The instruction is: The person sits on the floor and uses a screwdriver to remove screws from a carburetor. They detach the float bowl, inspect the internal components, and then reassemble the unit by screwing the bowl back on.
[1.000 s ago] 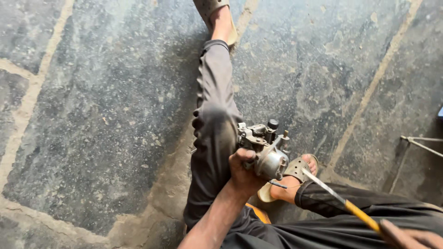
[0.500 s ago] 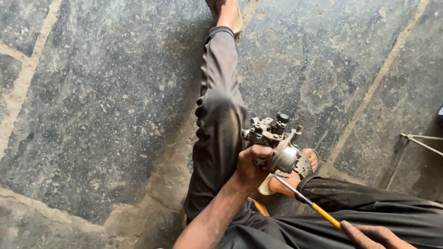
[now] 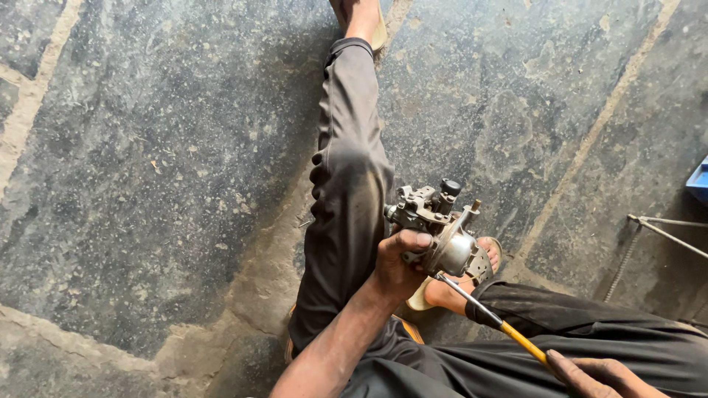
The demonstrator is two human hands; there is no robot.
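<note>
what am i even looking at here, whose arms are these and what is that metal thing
The picture comes from a camera worn on a person's head, looking down at their own hands and legs. The person sits on a dark stone floor with pale joints, one leg in dark trousers stretched out. Their left hand holds a small grey metal engine part, a lumpy casting with a black knob on top and a round bowl. Their right hand, at the bottom edge, grips a screwdriver with a yellow handle, its tip resting against the part's bowl. A sandalled foot lies just behind. At the right edge are a thin metal frame and a blue corner.
</note>
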